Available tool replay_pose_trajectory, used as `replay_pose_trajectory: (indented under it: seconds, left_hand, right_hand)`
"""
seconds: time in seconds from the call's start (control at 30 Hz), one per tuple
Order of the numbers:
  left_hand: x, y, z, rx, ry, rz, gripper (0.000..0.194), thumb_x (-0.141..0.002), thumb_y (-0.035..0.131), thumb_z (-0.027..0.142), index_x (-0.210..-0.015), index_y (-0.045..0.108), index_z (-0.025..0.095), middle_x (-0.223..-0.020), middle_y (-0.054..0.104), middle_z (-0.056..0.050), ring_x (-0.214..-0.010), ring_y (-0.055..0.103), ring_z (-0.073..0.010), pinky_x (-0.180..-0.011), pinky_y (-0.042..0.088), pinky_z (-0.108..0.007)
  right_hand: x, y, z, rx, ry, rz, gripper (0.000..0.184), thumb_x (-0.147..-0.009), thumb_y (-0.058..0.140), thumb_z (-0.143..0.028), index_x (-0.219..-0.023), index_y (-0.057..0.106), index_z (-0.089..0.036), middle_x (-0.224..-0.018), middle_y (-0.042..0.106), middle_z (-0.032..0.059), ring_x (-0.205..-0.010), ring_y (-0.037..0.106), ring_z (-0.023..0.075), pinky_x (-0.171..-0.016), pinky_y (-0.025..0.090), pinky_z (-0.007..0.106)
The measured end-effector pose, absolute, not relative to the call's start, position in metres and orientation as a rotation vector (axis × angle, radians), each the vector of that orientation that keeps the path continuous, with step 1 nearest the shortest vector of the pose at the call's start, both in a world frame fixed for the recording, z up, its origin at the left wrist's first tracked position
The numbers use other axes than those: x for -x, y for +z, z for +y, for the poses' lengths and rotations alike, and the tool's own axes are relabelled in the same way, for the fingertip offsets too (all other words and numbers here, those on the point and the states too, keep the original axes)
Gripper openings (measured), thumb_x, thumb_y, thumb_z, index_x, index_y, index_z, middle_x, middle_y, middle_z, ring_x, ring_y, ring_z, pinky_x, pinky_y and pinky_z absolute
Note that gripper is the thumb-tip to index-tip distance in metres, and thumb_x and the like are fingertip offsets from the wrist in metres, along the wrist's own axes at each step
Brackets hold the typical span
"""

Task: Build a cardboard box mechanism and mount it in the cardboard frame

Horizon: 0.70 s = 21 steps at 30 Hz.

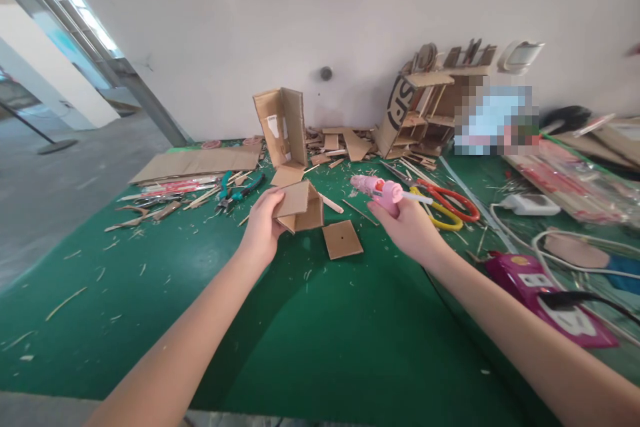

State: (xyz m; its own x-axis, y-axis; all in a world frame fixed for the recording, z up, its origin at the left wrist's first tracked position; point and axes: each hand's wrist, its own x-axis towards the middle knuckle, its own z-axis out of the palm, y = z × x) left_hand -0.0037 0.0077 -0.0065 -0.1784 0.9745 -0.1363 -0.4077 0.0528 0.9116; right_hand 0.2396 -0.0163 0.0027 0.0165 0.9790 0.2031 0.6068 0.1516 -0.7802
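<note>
1. Although littered with shavings (67,303), a green table (310,353) as broad work surface, tools and scraps mostly toward the back and sides, probably for elbow room in front.
2. Cardboard shelf (400,97) upright at the back right, near the wall (200,47), likely parked there out of both arms' way.
3. Purple power strip (545,323) beside the right forearm, perhaps for short cord runs.
4. Scissors (436,185) just beyond the right hand (407,223), red and yellow handles turned toward the front, seemingly for quick pick-up.
5. Gripped by its left edge in the left hand (263,223), a small cardboard box (307,213), tilted, open side facing right, apparently to steady the panels and expose the inside; lifted or resting, impossible to tell.
6. Grasped by the handle in the right hand, a pink glue gun (383,192), nozzle pointing left and away, well apart from the box, presumably for safety from heat.
7. Flat between both hands, just beside the box, a cardboard square (350,245) with a dark hole, likely placed for easy reach.
8. Jutting from the gun's rear, a pale glue stick (419,198), presumably loaded for feeding.
</note>
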Motion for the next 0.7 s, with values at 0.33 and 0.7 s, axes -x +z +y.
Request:
replay_pose_trajectory:
  seconds: [0.33, 0.7]
  left_hand:
    - [0.004, -0.008, 0.011, -0.754, 1.478, 1.044, 0.026, -0.067, 0.072, 0.033, -0.087, 0.062, 0.02, -0.078, 0.064, 0.003, -0.065, 0.063, -0.0142, -0.047, 0.045, -0.022]
    - [0.003, -0.004, 0.006, -0.771, 1.459, 0.979, 0.025, -0.07, 0.07, 0.033, -0.089, 0.059, 0.021, -0.078, 0.064, 0.003, -0.068, 0.063, -0.0152, -0.048, 0.045, -0.024]
  right_hand:
    - [-0.243, -0.016, 0.035, 1.853, 0.245, -1.716, 0.025, -0.089, 0.052, -0.036, -0.094, 0.062, -0.013, -0.088, 0.07, 0.0148, -0.081, 0.065, 0.026, -0.07, 0.046, 0.033]
    - [-0.247, 0.024, -0.016, 2.141, -0.076, -2.02, 0.043, -0.093, 0.044, -0.047, -0.094, 0.064, -0.009, -0.087, 0.067, 0.0255, -0.088, 0.066, 0.0408, -0.071, 0.048, 0.048]
